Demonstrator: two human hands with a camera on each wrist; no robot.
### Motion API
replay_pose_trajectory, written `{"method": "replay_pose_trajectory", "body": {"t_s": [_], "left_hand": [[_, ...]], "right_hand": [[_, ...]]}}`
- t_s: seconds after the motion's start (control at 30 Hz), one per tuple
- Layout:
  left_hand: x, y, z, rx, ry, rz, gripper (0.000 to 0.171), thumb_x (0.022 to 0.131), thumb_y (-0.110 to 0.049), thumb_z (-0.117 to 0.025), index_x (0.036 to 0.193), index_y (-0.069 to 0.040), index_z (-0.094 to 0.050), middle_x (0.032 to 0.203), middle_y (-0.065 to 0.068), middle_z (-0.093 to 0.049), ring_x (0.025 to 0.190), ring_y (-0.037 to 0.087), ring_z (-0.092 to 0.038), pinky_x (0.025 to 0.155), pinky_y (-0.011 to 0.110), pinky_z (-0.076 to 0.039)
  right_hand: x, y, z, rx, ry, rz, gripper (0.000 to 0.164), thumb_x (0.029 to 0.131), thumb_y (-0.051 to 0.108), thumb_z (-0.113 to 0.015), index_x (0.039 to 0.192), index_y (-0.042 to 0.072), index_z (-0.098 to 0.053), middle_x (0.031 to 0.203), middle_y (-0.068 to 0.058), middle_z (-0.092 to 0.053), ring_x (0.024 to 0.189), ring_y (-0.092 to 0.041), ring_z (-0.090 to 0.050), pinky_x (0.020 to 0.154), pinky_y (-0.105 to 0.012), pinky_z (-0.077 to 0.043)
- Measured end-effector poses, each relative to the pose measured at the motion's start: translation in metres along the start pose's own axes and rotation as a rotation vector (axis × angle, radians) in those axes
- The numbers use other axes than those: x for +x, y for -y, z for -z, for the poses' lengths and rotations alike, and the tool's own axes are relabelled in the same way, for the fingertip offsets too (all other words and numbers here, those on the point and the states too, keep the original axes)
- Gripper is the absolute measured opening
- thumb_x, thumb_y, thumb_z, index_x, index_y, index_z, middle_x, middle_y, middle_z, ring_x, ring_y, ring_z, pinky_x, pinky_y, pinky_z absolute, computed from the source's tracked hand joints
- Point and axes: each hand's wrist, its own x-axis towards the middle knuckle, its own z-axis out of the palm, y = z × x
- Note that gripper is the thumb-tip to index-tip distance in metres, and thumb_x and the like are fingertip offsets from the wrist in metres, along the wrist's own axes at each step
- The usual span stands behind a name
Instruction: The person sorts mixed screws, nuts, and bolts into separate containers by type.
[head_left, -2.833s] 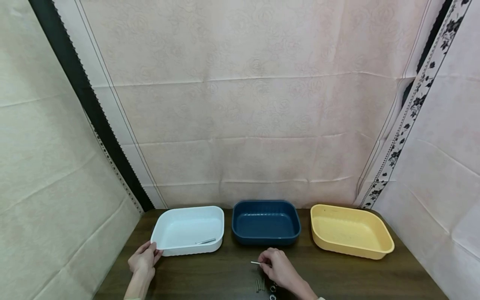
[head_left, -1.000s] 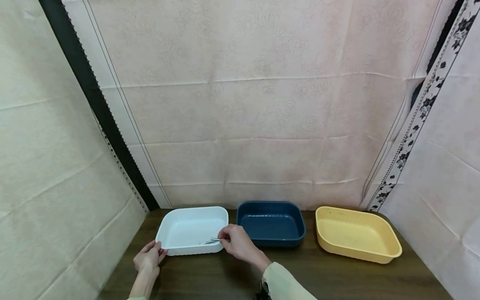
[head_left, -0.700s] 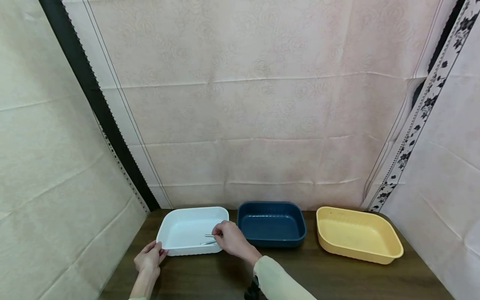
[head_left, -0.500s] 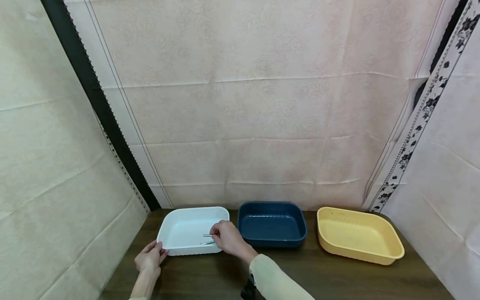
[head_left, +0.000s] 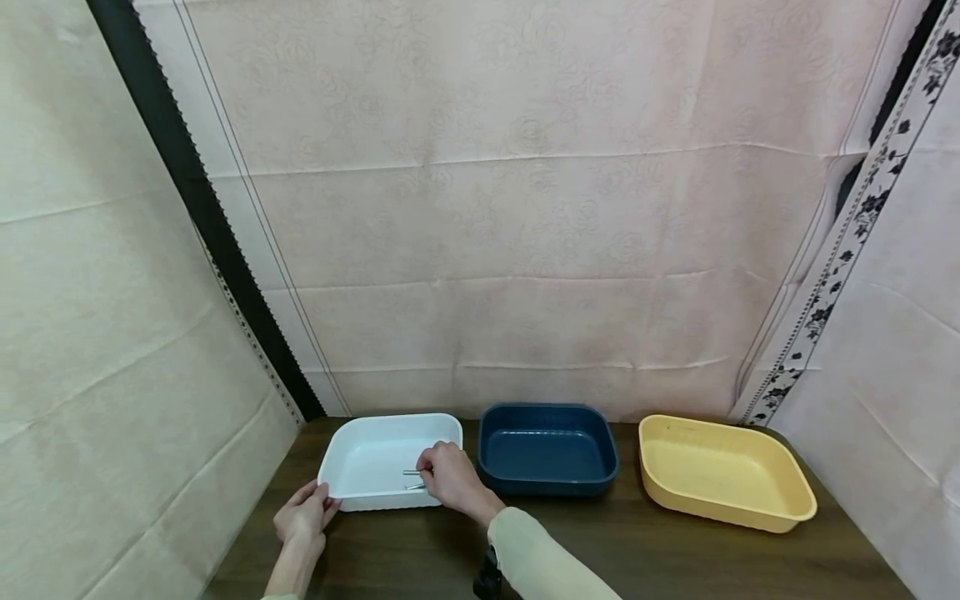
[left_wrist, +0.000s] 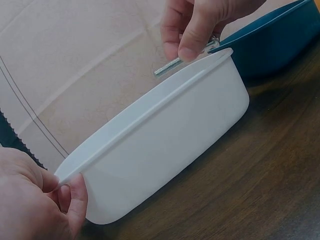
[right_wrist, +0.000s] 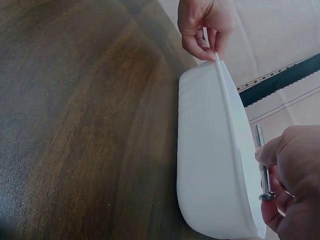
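Moved over the white oblong plastic tray [head_left: 367, 454], the right hand [head_left: 453, 482] pinches a slim silver metal bolt [right_wrist: 264, 177], likely stiff, best held mid-shank; the left hand [head_left: 302, 517] grips the tray's seven-o'clock corner.

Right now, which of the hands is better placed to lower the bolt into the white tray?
Probably the right hand: it already pinches the bolt above the white tray, while the left hand grips its near-left corner.
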Motion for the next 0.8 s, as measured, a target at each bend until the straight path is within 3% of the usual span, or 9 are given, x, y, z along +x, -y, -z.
{"method": "replay_pose_trajectory", "body": {"t_s": [0.37,0.6,0.8], "left_hand": [[0.0013,0.0015,-0.0013,0.006,-0.011,-0.005,0.042,0.098,0.000,-0.057,0.138,0.010,-0.051,0.105,0.020,-0.057,0.068,0.008,-0.064,0.070,0.026,-0.060],[0.0007,0.0013,-0.0002,-0.002,-0.008,-0.011,0.042,0.097,0.002,-0.057,0.137,0.011,-0.051,0.095,0.014,-0.059,0.068,0.008,-0.064,0.070,0.026,-0.060],[0.0002,0.0003,0.0001,0.006,-0.006,0.004,0.041,0.098,0.000,-0.057,0.138,0.010,-0.051,0.099,0.016,-0.059,0.067,0.007,-0.064,0.070,0.026,-0.060]], "right_hand": [[0.0026,0.0014,-0.0064,-0.037,0.002,0.005,0.006,0.090,0.007,-0.072,0.089,0.009,-0.078,0.080,0.005,-0.061,0.077,-0.010,-0.052,0.069,-0.020,-0.048],[0.0025,0.0036,-0.0072,-0.081,-0.004,0.015,0.007,0.090,0.008,-0.073,0.088,0.012,-0.078,0.080,0.006,-0.062,0.077,-0.009,-0.052,0.070,-0.020,-0.047],[0.0006,0.0047,-0.0092,-0.041,-0.009,0.007,0.007,0.090,0.008,-0.073,0.090,0.011,-0.078,0.081,0.005,-0.062,0.078,-0.011,-0.052,0.072,-0.023,-0.048]]}}
